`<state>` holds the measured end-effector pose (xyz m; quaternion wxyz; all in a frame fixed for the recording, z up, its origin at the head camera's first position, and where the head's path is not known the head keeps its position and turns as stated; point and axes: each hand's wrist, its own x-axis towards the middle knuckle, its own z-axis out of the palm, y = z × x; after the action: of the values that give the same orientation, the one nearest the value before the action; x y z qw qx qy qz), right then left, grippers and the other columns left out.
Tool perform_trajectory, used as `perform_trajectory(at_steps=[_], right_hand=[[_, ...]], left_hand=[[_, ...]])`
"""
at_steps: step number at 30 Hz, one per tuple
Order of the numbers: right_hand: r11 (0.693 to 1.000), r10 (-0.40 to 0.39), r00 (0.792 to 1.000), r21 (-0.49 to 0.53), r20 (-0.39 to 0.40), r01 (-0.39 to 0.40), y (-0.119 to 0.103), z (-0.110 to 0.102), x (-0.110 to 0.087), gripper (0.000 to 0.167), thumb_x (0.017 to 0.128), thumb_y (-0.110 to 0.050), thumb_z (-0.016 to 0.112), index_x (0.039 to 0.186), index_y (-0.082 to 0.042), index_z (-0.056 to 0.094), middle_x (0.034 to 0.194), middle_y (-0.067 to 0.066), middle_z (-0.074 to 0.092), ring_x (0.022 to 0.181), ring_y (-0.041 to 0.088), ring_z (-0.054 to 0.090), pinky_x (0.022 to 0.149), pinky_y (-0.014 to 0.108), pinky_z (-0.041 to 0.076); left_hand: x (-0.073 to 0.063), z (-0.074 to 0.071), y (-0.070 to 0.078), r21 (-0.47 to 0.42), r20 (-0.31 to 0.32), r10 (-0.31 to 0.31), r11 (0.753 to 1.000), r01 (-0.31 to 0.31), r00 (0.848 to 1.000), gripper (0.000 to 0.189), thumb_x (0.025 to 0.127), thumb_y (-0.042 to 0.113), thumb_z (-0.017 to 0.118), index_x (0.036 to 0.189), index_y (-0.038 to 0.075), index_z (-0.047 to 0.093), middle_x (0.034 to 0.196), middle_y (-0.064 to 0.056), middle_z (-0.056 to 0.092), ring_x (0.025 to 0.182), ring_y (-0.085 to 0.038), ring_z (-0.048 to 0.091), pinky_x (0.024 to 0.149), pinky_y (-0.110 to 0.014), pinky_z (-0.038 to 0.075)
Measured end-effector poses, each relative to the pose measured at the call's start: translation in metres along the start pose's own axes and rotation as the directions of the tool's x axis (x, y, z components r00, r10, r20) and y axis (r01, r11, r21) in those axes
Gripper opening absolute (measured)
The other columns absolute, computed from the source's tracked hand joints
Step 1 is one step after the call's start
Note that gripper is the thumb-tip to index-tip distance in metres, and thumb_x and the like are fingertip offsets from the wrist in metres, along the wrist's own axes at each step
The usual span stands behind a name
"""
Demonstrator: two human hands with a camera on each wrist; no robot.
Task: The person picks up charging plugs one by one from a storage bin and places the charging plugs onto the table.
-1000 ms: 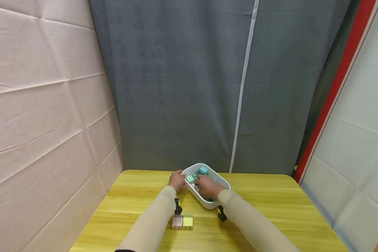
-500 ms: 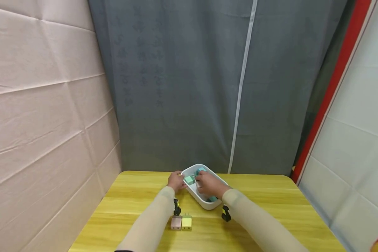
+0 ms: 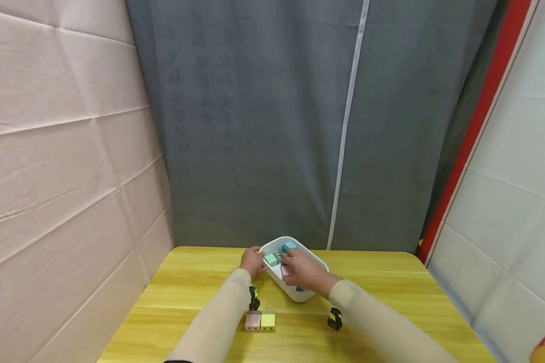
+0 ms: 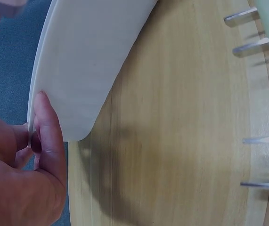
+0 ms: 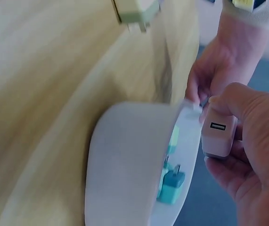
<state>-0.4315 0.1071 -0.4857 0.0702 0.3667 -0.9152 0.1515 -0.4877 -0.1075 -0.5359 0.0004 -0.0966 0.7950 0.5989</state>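
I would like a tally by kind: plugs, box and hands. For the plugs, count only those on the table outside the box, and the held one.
Plugs: 3 (pink plug and yellow plug on the table, held plug)
Box: 1
Hands: 2 (left hand, right hand)
Total: 6

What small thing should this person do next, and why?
Probably carry the pale plug toward the pink plug and yellow plug: the right hand grips it over the white bin, and those two sit side by side on the table.
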Motion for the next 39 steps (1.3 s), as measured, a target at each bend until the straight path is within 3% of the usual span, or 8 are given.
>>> perform_trajectory(at_steps=[11,20,30,39], right_hand=[[0.999,-0.038,0.999,0.033,0.009,0.038,-0.028,-0.002,-0.024,0.042,0.091,-0.023,0.09,0.128,-0.008,0.079,0.109,-0.005,0.06,0.094,0.008,0.053,0.081,0.021,0.053],[0.995,0.008,0.999,0.101,0.037,-0.012,-0.041,0.0,-0.041,0.039,0.092,-0.024,0.092,0.126,-0.01,0.078,0.119,-0.003,0.064,0.102,0.008,0.055,0.083,0.023,0.057],[0.995,0.019,0.997,0.101,0.073,-0.026,-0.054,0.006,-0.052,0.042,0.089,-0.025,0.095,0.122,-0.008,0.077,0.108,-0.005,0.062,0.09,0.005,0.053,0.078,0.022,0.055],[0.995,0.013,0.993,0.095,0.119,-0.025,-0.06,0.019,-0.062,0.043,0.09,-0.027,0.093,0.126,-0.009,0.078,0.11,-0.008,0.06,0.095,0.004,0.052,0.082,0.022,0.055]], left_hand=[[-0.005,-0.001,0.002,-0.041,0.012,0.039,0.998,-0.038,0.999,0.039,0.114,0.007,0.058,0.15,-0.008,0.059,0.089,-0.017,0.064,0.065,-0.016,0.064,0.077,-0.042,0.07],[-0.006,-0.002,0.003,-0.032,0.018,0.026,0.999,-0.025,1.0,0.041,0.115,0.009,0.058,0.153,-0.006,0.057,0.096,-0.018,0.065,0.069,-0.017,0.065,0.077,-0.04,0.07],[-0.008,-0.004,0.004,-0.031,0.025,0.011,0.999,-0.01,1.0,0.041,0.116,0.011,0.058,0.153,-0.004,0.058,0.099,-0.018,0.066,0.068,-0.016,0.065,0.075,-0.036,0.069],[-0.007,-0.002,0.005,-0.013,0.021,-0.016,1.0,0.017,1.0,0.042,0.117,0.013,0.056,0.156,-0.001,0.057,0.102,-0.019,0.068,0.07,-0.016,0.065,0.068,-0.027,0.066]])
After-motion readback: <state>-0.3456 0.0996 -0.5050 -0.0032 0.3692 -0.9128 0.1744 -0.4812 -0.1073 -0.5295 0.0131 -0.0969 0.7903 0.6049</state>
